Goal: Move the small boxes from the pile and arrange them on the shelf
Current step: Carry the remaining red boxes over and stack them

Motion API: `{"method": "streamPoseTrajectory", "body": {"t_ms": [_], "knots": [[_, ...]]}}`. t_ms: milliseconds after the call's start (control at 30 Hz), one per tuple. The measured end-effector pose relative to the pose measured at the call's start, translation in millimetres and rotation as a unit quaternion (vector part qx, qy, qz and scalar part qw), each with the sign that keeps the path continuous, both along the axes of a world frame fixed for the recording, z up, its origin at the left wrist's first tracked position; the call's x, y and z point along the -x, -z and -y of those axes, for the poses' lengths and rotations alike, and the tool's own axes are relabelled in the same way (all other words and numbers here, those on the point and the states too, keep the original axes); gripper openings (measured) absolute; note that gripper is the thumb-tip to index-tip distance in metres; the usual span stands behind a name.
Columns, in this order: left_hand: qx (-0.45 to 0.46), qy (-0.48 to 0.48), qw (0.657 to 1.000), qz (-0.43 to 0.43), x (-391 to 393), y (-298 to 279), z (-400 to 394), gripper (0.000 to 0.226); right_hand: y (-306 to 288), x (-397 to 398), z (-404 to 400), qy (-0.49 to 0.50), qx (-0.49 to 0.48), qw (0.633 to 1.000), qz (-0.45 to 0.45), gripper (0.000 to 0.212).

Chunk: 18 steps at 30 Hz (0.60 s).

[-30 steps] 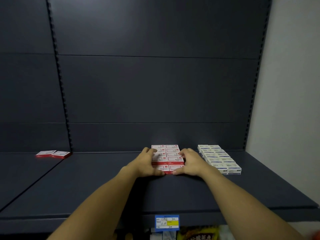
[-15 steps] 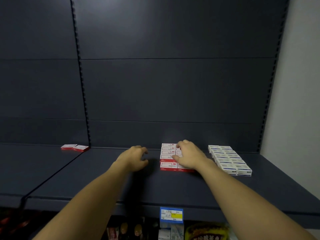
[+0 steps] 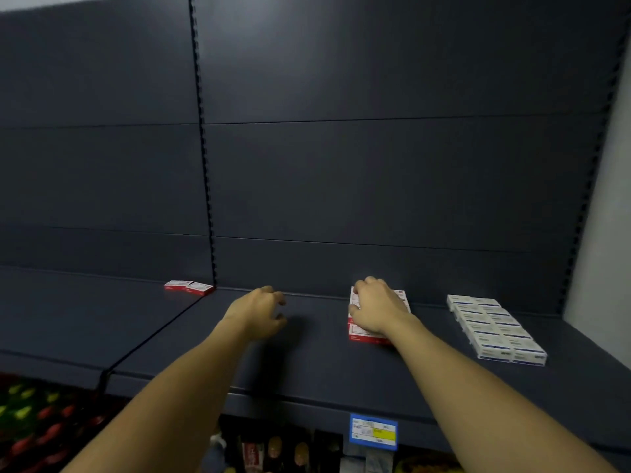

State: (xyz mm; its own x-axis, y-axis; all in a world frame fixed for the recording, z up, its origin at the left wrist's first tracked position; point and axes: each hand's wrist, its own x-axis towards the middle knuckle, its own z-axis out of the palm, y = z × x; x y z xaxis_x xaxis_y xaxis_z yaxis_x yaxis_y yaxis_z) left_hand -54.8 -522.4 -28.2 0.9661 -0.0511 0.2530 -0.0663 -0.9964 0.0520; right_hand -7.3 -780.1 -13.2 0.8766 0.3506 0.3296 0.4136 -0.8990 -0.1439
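From the head camera, the dark shelf (image 3: 307, 356) carries three groups of small boxes. Two red-and-white boxes (image 3: 188, 287) lie side by side at the back of the neighbouring bay, just left of the slotted upright (image 3: 205, 158). A block of red-and-white boxes (image 3: 367, 331) sits at the middle of the shelf in two columns; the right hand (image 3: 377, 307) rests flat on top of it with fingers spread and fairly straight, covering most of the block, so its count cannot be told. Well to the right, a white block (image 3: 495, 327) lies in two columns of about six rows, twelve or so tops showing. The left hand (image 3: 259, 310) hovers over bare shelf, apart from every box, fingers loosely curled and holding nothing. One blue and yellow price tag (image 3: 374, 431) hangs on the shelf edge, its print unreadable. Goods below are blurred and cut off.
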Motion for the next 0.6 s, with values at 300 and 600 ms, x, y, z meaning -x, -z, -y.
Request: {"method": "streamPoseTrajectory", "body": {"t_ms": [300,600], "knots": [[-0.006,-0.032,0.999,-0.002,4.3,-3.4,-78.3,0.047,2.9,-4.0,-86.1,-0.024,0.000,1.000,-0.013,0.043],[0.003,-0.040,0.999,0.010,-3.0,0.7,-161.1,0.045,7.3,-5.8,-168.8,-0.028,0.002,1.000,-0.013,0.044]]}}
